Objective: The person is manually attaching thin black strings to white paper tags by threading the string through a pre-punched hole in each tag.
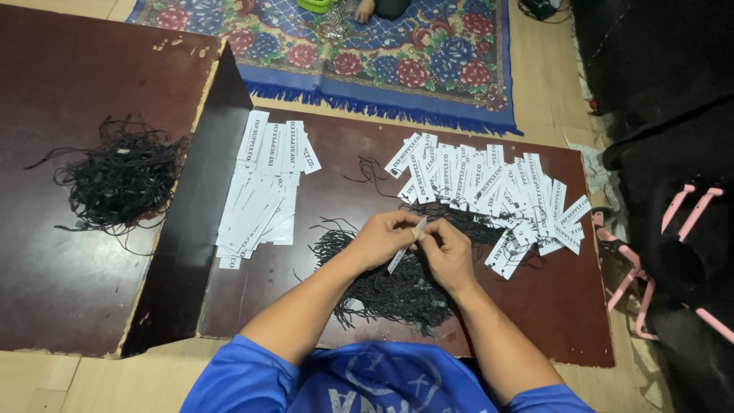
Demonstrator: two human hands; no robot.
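My left hand and my right hand meet over a low dark brown board, both pinching one narrow white paper tag. Under them lies a heap of short black strings. A spread of printed white tags with strings fans out beyond my right hand. A neater stack of white tags lies to the left of my left hand.
A higher dark table at left carries a tangle of black cord. A floral rug lies beyond, with another person's hand on it. Pink plastic hangers and dark cloth sit at right.
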